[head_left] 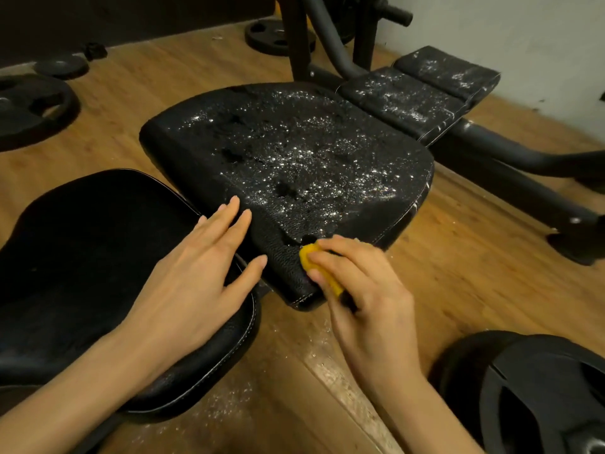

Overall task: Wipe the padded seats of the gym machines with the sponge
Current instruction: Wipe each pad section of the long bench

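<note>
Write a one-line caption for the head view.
Right hand presses yellow sponge on speckled seat; left hand rests flat.

- The yellow sponge [319,268] sits in my grip, pressed on the near corner of the middle seat [294,165], black and speckled white.
- Near left, another black seat [82,257] looks clean.

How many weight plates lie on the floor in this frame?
4 at least: a large plate at far left, a small plate behind it, one by the frame at top, one at bottom right. Others may be hidden behind the frame.
</note>
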A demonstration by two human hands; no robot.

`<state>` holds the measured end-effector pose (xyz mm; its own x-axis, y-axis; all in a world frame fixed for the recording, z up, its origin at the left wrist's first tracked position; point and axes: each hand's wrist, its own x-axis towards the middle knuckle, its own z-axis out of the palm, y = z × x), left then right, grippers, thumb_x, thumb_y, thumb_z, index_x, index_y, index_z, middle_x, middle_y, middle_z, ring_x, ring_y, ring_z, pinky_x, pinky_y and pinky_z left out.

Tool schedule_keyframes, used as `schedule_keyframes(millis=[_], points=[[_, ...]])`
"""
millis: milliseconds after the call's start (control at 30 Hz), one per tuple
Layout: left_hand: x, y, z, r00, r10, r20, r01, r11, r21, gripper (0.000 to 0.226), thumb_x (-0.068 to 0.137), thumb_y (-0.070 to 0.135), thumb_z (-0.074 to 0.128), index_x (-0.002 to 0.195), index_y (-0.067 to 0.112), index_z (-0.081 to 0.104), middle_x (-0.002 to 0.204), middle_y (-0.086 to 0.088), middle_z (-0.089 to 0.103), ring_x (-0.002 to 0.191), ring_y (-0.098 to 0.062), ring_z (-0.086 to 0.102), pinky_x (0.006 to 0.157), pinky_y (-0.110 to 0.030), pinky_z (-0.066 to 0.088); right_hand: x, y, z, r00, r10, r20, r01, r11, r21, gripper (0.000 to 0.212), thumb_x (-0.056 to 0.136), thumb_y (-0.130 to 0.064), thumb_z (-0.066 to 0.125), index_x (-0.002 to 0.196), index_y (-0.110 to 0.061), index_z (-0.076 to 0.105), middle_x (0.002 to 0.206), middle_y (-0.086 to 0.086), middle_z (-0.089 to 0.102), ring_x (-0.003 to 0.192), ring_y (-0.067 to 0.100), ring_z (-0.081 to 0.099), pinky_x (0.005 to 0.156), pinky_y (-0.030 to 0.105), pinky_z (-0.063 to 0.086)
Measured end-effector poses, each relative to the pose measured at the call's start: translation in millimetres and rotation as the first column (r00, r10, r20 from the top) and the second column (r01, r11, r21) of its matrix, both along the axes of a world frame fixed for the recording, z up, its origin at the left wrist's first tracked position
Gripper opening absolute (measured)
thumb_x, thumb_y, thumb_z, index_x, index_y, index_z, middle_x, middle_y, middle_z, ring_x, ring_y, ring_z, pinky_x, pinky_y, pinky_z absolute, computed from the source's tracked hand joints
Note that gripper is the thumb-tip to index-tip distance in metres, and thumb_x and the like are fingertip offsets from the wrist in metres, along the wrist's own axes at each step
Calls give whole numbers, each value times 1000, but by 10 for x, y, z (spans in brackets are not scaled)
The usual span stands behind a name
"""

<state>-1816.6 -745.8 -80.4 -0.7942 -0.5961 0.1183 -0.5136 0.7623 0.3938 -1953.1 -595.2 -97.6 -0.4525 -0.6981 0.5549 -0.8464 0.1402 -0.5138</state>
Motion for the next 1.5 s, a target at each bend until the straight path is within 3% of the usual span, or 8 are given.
schedule_keyframes(millis=[67,233,433,633,867,1033,1267,1500], points=[[-34,-20,-10,1000,5,-1,-5,1000,-7,74,91,63,25,155,29,13,162,14,-2,139,6,-9,103,-4,-11,-191,3,64,997,69,-30,-68,997,38,19,91,-21,65,107,-18,74,113,-8,68,111,9,59,102,31,43],[-31,-15,-19,1000,-8,-20,8,1000,4,74,91,63,19,154,29,1,161,12,-12,140,3,-15,104,-9,-14,-786,-182,260,966,-247,-73,256,952,167,20,91,-27,64,109,-25,72,102,-16,68,94,10,52,83,24,42],[-29,-40,-72,1000,-32,0,32,999,-15,78,87,63,7,153,24,-6,160,5,-16,142,-3,-18,105,-14,-18,-332,46,326,993,61,-102,-32,963,266,19,92,-14,60,106,-20,73,116,-12,67,111,4,60,96,23,48],[-14,-52,-68,998,-69,1,69,998,-8,80,88,60,8,154,18,-5,162,-2,-16,148,-10,-14,110,-21,-17,-692,-501,422,984,-130,-122,164,929,333,21,90,-12,63,105,-23,73,112,-11,69,104,11,65,91,31,51],[-22,-52,-139,997,-63,39,66,993,-93,73,94,52,25,148,4,35,156,-17,28,145,-25,27,113,-40,14,-231,-69,462,993,16,-114,28,924,382,21,91,-15,60,106,-23,72,118,-8,57,104,5,59,82,20,47],[-11,-52,-138,998,-65,28,67,992,-107,75,92,52,22,147,3,35,156,-19,28,145,-27,29,114,-37,16,-613,-603,454,993,-61,-104,96,923,374,21,89,-5,65,105,-16,75,109,-4,67,100,12,64,90,25,48],[-2,-67,-137,996,-86,6,86,992,-96,69,97,48,29,150,3,30,158,-19,21,147,-27,23,115,-38,11,-83,54,435,996,82,-43,-61,930,363,23,90,-11,61,107,-19,74,122,-10,65,122,5,56,106,28,42],[5,-64,-128,997,-76,-1,75,992,-105,72,96,53,25,151,7,27,160,-14,19,148,-21,18,115,-36,7,-439,-591,402,998,58,-10,-51,931,361,25,89,-8,66,110,-18,74,118,-6,69,118,3,59,103,34,47]])
